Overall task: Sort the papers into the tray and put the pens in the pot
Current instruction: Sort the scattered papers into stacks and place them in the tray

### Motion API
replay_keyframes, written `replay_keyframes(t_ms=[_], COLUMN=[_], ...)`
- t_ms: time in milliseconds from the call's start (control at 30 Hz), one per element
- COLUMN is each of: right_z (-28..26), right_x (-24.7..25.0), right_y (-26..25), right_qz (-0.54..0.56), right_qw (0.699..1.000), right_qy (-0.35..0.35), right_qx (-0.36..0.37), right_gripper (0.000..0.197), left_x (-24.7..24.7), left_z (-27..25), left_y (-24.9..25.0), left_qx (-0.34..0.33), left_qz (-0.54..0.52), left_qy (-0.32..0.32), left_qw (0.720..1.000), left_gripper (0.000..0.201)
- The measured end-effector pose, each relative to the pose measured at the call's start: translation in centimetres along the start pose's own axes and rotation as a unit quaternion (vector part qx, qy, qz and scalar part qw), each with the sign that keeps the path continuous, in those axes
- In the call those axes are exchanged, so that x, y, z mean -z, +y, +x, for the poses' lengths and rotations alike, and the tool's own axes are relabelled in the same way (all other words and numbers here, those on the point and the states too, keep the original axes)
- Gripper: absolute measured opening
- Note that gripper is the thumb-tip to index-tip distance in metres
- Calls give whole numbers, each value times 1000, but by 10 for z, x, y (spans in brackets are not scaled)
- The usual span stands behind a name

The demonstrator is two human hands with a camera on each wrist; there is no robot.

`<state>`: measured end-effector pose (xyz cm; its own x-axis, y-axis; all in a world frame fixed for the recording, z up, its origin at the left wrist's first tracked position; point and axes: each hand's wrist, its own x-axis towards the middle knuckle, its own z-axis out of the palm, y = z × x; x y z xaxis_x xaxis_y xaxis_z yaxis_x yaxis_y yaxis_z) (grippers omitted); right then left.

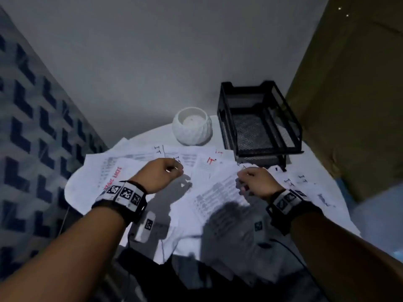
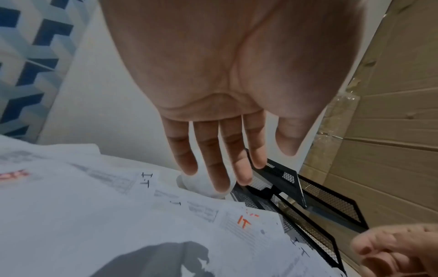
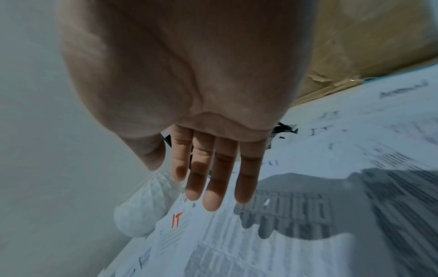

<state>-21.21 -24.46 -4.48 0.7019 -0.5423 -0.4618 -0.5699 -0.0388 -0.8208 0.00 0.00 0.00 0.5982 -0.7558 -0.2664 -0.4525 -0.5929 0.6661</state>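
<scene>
Printed papers (image 1: pixel 218 192) marked "IT" in red and black lie spread and overlapping across the round white table. A white textured pot (image 1: pixel 192 127) stands at the back, with a black mesh tray (image 1: pixel 268 152) to its right; nothing shows inside either. My left hand (image 1: pixel 168 172) hovers over the papers in front of the pot (image 2: pixel 201 185), fingers straight and holding nothing. Over the sheets just before the tray is my right hand (image 1: pixel 254 178), likewise empty with fingers extended (image 3: pixel 213 178). I see no pens.
A tall cardboard box (image 1: pixel 349 94) stands close on the right, beside the tray. A blue patterned wall (image 1: pixel 32 127) is on the left and a plain grey wall lies behind. A small white device (image 1: pixel 146 225) and a black cable (image 1: pixel 290 249) hang near the table's front edge.
</scene>
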Motion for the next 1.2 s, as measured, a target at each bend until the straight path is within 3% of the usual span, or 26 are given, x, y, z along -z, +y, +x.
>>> replay_keyframes(t_ms=[200,367,500,700,833,867,967,1033,1200], right_z=[-65,-94,-96,-64,-38,-36,-33,-28,-30], right_x=[-10,-20,-33,-34,-35,-35,-34,-31,-27], right_y=[64,111,127,127,124,121,117,119,112], right_qz=[120,244,241,264,307,315,333,337,258], right_qw=[984,930,921,913,899,897,890,886,920], right_qy=[95,197,202,228,249,248,254,260,252], right_qx=[-90,-191,-231,-211,-187,-185,-181,-182,-157], right_gripper=[20,15,19,15,58,59,24,24,32], left_x=[-50,-61,-73,-90,-105,-109,-118,-122,-124], left_z=[-61,-86,-83,-54,-28,-21,-6,1,6], left_y=[-19,3,5,-15,-18,-19,-18,-17,-17], left_qx=[5,-36,-20,33,67,71,72,68,57], left_qz=[-41,1,1,50,38,45,29,12,-9], left_qy=[30,50,66,22,-18,-33,-73,-91,-92], left_qw=[999,998,998,998,997,996,994,993,994], left_gripper=[8,19,21,33,49,55,73,75,64])
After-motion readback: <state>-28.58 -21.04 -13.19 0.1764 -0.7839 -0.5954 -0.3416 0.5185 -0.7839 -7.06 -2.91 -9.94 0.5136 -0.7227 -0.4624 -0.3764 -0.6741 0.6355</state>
